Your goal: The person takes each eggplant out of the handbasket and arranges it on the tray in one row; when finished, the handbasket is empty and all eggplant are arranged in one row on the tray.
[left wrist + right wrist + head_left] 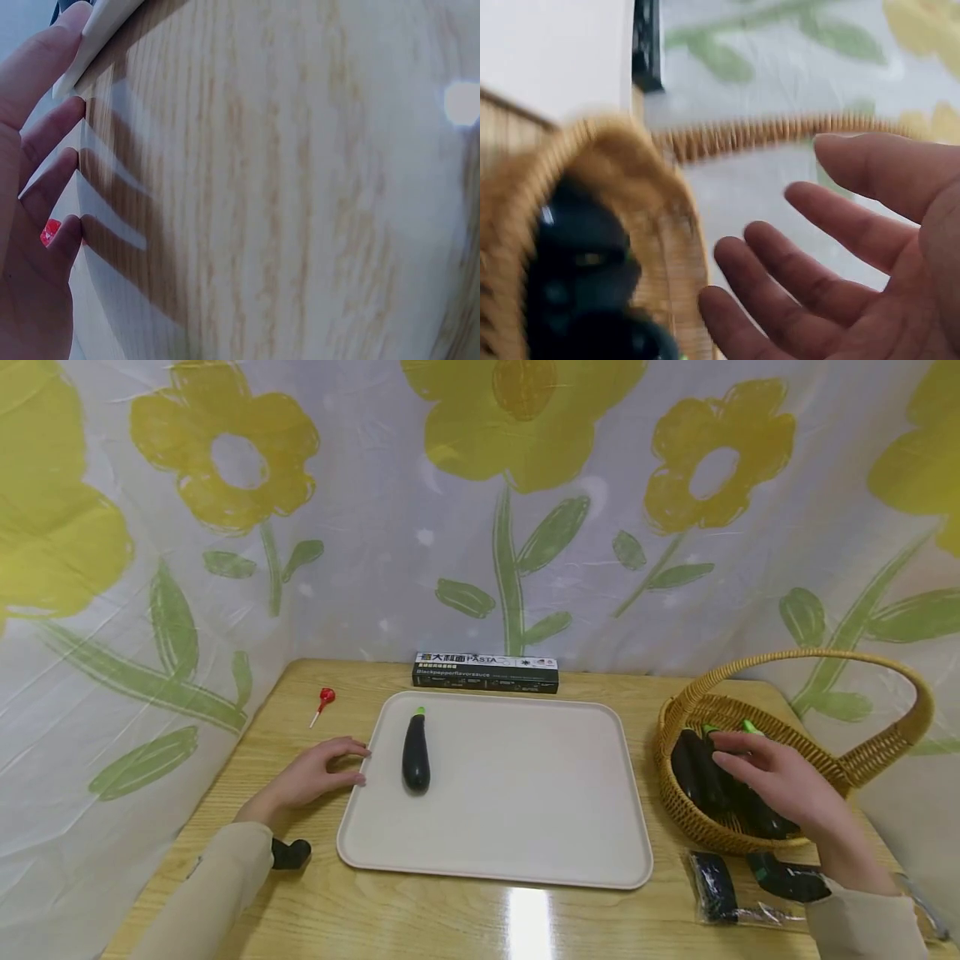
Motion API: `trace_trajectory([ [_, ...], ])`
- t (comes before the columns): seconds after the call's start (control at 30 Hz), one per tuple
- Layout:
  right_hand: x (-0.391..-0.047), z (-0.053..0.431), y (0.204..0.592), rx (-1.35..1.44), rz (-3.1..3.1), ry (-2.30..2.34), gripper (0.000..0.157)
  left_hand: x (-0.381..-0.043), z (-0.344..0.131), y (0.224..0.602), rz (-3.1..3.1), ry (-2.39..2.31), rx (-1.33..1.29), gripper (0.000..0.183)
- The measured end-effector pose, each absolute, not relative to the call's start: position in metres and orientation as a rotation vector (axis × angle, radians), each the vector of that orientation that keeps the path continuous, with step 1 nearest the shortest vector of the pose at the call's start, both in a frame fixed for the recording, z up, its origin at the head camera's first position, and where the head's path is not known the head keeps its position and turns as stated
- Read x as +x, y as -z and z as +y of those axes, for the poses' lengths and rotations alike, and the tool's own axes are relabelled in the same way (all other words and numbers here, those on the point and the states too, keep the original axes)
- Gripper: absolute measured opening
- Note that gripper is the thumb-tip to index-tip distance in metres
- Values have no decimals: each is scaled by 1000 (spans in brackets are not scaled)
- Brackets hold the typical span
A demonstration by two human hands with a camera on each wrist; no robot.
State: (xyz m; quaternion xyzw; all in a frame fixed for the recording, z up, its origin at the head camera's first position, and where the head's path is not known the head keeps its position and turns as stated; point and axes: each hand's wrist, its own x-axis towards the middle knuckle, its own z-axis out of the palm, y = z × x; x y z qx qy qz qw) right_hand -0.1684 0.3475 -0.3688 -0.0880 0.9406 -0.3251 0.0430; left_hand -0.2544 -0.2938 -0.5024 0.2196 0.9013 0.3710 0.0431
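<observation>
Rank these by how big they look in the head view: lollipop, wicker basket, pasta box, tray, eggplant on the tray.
1. Tray
2. Wicker basket
3. Pasta box
4. Eggplant on the tray
5. Lollipop

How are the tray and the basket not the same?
The tray is pale and shallow; the basket is golden-brown, woven and deep.
The basket has a tall handle; the tray has none.
The tray holds one eggplant, the basket several.
Both sit on the wooden table.

Wood-grain table (420,914) beneath a white tray (525,785), wicker basket (676,797), red lollipop (326,696), dark pasta box (486,677) and plastic packet (714,887).
</observation>
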Motion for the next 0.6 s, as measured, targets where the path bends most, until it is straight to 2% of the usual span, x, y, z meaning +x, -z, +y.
trace_trajectory([
  [0.23,-200,388,376,-172,2849,1124,60,-253,-293,500,2785,-1117,691,42],
  [0.6,-236,424,393,89,2667,1183,72,-254,-292,500,2761,-1113,676,42],
])
